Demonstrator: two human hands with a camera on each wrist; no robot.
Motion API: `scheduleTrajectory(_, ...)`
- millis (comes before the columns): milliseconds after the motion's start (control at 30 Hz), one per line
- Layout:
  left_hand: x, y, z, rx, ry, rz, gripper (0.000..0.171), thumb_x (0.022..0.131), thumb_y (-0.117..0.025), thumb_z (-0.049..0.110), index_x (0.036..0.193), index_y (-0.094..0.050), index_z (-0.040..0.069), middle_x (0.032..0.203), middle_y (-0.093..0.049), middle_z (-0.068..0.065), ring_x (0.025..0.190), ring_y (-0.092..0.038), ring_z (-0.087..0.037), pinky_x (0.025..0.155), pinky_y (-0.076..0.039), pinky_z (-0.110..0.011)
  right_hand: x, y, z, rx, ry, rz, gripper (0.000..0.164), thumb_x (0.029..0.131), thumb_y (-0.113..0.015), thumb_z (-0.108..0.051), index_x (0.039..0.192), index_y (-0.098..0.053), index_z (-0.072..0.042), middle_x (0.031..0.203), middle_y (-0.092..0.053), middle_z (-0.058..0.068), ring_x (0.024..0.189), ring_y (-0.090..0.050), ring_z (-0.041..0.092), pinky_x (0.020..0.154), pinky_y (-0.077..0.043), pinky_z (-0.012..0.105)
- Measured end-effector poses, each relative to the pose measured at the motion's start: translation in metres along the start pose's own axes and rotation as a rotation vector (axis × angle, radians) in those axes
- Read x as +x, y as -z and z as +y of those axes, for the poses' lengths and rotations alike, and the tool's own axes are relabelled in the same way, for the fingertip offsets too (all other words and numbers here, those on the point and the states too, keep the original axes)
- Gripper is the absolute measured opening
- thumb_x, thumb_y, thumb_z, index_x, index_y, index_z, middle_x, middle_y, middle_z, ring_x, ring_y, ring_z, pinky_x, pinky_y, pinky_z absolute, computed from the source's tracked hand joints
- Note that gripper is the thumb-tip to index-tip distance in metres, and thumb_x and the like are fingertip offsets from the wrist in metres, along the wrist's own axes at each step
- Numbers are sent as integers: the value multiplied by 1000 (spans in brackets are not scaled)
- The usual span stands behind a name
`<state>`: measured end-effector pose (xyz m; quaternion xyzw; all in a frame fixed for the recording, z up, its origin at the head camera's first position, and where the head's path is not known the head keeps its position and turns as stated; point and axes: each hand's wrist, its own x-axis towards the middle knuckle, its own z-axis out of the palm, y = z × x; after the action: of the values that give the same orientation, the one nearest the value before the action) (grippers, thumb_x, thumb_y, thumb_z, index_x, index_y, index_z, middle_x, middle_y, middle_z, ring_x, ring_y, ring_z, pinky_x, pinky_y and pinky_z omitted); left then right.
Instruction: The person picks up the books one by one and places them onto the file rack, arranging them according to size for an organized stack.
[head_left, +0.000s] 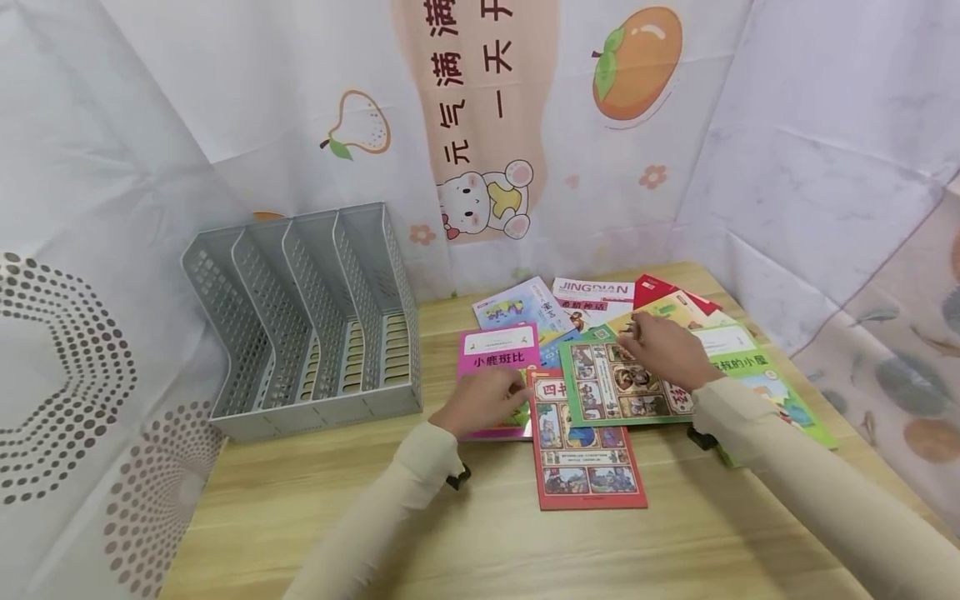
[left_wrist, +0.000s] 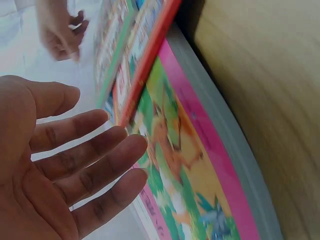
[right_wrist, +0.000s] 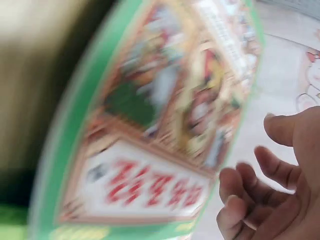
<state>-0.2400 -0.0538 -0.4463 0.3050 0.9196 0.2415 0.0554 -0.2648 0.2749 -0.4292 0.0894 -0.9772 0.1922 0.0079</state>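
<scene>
Left hand (head_left: 480,402) over pink book (head_left: 497,360), fingers spread, empty. Right hand (head_left: 667,348) above green book (head_left: 618,396) to its right, fingers loosely bent, empty. Looks pre-grasp; next move calls for pinching an edge.

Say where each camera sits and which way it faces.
Head: on the head, facing forward and down at the rack and books; left hand, right hand show.
Left wrist: worn there, facing the pink book; both hands show.
Right wrist: worn there, facing the green-framed book; right hand shows.
Head and right wrist share the green-framed book.
</scene>
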Motion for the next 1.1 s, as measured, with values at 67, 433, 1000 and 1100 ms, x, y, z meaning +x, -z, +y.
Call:
scheduleTrajectory(67,0,-2,2,-17,-23,2,21,104,-64,33,101,-75,16,82,-64,13,69,-55,-5,62,-49,-22,-6,0,7,-24,-15,-30,35,103,-62,-39,96,-57,-4,77,-58,7,63,-55,22,54,-44,39)
scheduleTrajectory(433,-10,-8,4,-120,-58,23,21,104,-64,32,103,-77,15,80,-63,14,65,-52,-5,60,-47,-22,-67,-16,10,160,-161,-251,59,107,-48,-51,67,-60,-9,56,-56,3,47,-50,16,49,-40,32)
scheduleTrajectory(1000,-25,-11,-3,-222,-19,12,24,105,-61,32,102,-74,12,78,-63,9,59,-50,-6,56,-45,-23,-102,-32,37,1445,-614,-479,33,110,-50,-36,113,-71,-11,106,-76,14,62,-61,2,56,-48,13)
scheduleTrajectory(1100,-26,-13,-3,-228,-12,2,24,105,-62,33,103,-74,13,80,-63,11,60,-51,-6,56,-46,-24,-104,-37,33,1559,-662,-388,21,109,-53,-32,110,-70,-19,106,-77,13,63,-61,4,58,-49,13)
